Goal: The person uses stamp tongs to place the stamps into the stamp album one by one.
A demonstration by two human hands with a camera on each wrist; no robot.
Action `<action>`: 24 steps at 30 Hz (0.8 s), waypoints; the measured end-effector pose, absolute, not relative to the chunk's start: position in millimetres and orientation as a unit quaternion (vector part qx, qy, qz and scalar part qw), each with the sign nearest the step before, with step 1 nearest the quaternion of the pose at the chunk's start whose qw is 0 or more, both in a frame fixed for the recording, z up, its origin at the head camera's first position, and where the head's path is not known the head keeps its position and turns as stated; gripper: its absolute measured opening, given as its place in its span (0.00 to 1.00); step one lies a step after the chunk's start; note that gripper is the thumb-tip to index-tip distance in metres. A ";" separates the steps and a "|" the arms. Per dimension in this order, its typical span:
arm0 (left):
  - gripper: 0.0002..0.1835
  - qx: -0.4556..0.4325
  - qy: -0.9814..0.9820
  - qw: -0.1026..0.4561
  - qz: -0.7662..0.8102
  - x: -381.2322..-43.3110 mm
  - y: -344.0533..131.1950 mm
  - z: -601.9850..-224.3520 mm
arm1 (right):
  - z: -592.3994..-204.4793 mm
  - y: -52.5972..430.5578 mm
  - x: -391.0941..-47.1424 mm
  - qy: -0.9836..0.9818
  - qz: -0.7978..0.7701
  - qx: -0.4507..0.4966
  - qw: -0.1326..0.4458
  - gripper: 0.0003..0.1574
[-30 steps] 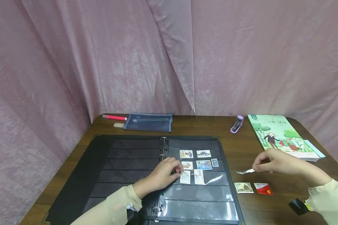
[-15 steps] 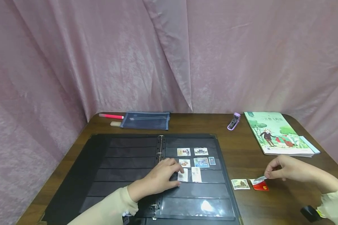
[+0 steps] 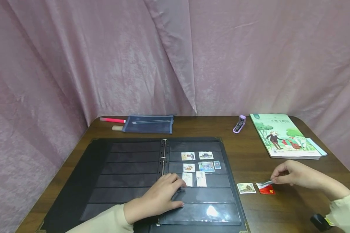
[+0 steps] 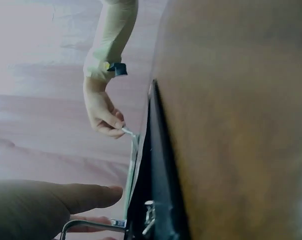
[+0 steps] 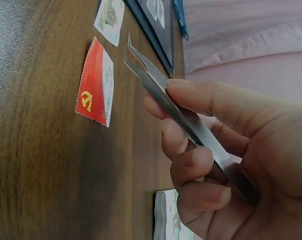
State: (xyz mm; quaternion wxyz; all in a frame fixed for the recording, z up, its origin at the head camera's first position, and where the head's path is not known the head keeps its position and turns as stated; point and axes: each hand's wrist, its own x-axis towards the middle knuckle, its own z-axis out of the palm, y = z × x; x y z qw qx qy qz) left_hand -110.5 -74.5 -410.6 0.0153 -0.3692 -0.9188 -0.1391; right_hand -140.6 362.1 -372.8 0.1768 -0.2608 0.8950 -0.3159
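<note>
My right hand [image 3: 291, 176] holds steel tweezers [image 5: 191, 125] with bent tips. The tips stand apart beside a red-and-white stamp [image 5: 94, 82] with a yellow emblem, which lies on the wooden table. In the head view the tweezers overlap that stamp's upper edge. To its left lies a landscape stamp [image 3: 246, 188]. My left hand [image 3: 157, 197] rests over the right page of a black ring-bound stamp album [image 3: 204, 195], thumb and fingers spread apart, near a pale upright stamp [image 3: 187, 179]. Several stamps, including a blue one [image 3: 206, 167], sit in the page's upper strips.
Behind the album lie a blue mesh pouch [image 3: 148, 124], a pink pen [image 3: 112, 120] and a beige stick-like item [image 3: 117, 128]. A purple phone-shaped object [image 3: 239, 124] and a green picture book [image 3: 283, 136] lie at the back right. Pink curtains [image 3: 134, 58] hang behind the table.
My right hand has brought the tweezers from above the two loose stamps down to the red one. My left hand has drawn back slightly from the pale stamp, its fingers spreading.
</note>
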 end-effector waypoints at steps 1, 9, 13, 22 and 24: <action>0.23 -0.366 -0.921 0.018 -0.137 -109.2 -75.1 -411.1 | -373.8 361.7 -140.9 0.895 -0.315 -0.260 0.176 0.05; 0.27 -0.347 -0.930 0.056 -0.106 -104.0 -72.8 -418.2 | -381.1 359.4 -141.9 0.884 -0.334 -0.262 0.199 0.06; 0.28 -0.338 -0.933 0.063 -0.104 -103.1 -70.8 -421.1 | -381.6 357.3 -142.5 0.880 -0.338 -0.260 0.209 0.07; 0.31 -0.330 -0.936 0.069 -0.104 -103.1 -69.3 -423.0 | -385.9 351.9 -147.2 0.850 -0.382 -0.277 0.235 0.07; 0.31 -0.329 -0.936 0.072 -0.102 -103.7 -69.0 -423.7 | -387.2 351.2 -148.3 0.846 -0.387 -0.279 0.239 0.07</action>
